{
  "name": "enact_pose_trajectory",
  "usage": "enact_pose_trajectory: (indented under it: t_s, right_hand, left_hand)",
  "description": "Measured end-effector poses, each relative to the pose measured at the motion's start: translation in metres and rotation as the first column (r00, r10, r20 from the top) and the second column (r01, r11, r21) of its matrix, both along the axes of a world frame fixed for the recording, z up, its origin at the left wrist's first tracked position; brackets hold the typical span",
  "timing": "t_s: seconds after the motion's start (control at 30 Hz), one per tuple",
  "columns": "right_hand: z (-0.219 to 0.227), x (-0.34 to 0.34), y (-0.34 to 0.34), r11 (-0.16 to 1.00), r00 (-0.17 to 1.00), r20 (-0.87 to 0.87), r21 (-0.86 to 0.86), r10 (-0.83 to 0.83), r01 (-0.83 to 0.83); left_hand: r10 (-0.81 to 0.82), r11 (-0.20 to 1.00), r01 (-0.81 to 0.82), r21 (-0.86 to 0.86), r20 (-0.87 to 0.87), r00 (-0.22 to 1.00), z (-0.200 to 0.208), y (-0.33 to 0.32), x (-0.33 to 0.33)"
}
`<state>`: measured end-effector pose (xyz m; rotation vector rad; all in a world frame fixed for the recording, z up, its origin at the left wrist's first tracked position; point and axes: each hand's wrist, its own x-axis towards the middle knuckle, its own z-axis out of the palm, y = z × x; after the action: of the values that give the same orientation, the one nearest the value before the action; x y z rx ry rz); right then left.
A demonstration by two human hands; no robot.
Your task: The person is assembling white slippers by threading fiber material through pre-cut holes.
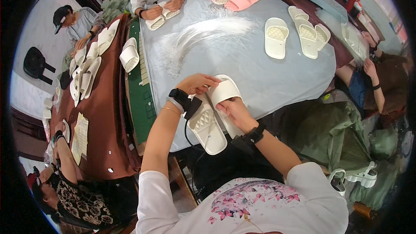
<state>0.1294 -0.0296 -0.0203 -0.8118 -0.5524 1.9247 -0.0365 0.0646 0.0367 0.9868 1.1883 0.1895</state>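
Note:
Two off-white slippers are in front of me at the near edge of a table covered in grey-blue sheeting. My right hand has its fingers tucked into the foot opening of the right slipper, gripping it under the strap. At that slipper's upper left edge, my left hand is closed with its fingertips on the strap. The left slipper lies beneath my left wrist, its quilted insole showing and its strap partly hidden. Both wrists carry black bands.
Clear plastic film is heaped mid-table. Beyond it are pink slippers; white slippers stand at the right. A person opposite handles a white slipper. A brown-covered table at the left bears more slippers. Green cloth hangs at the right.

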Motion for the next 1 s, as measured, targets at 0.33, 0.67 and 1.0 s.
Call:
enact_pose_trajectory:
  t_s: [0.33, 0.67, 1.0]
  right_hand:
    - [0.062, 0.047, -0.014, 0.861, 0.726, 0.686, 0.393, -0.04, -0.324]
    - [0.041, -0.011, 0.068, 0.819, 0.86, 0.501, 0.532, -0.099, -0.215]
    - [0.037, -0.017, 0.054, 0.882, 0.929, 0.353, 0.467, -0.114, -0.069]
  left_hand:
    - [0.281, 0.572, -0.284, 0.769, 0.142, 0.949, 0.028, -0.028, 0.012]
    - [0.497, 0.634, -0.615, 0.469, 0.362, 0.789, 0.017, -0.046, 0.006]
    - [0.365, 0.56, -0.109, 0.821, -0.126, 0.922, -0.023, -0.05, 0.01]
